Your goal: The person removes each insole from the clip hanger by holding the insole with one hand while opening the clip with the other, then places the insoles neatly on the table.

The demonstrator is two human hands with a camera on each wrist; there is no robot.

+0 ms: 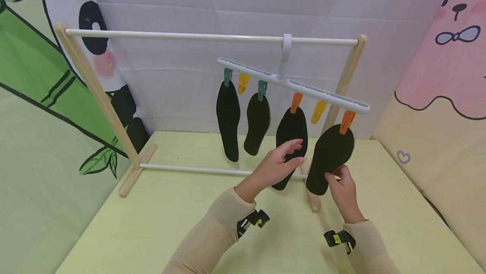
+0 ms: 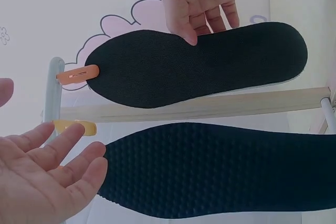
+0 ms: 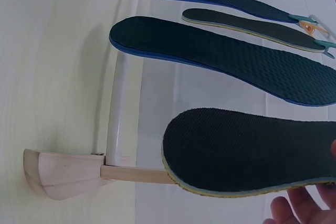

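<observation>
Pinches the outermost insole [image 1: 329,153] at four o'clock with the right grip [image 1: 344,191]; holds the left grip [image 1: 274,167] unclenched at five, perhaps touching a dimpled insole [image 1: 291,127].

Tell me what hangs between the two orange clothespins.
In the head view, one empty yellow clothespin hangs from the hanger, between the orange clothespin holding the rightmost insole and the other orange clothespin.

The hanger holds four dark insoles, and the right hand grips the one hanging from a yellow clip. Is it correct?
Not quite: the clip on that insole is orange, not yellow, as the head view shows. The hanger does hold four insoles, and the right hand grips that one.
</observation>
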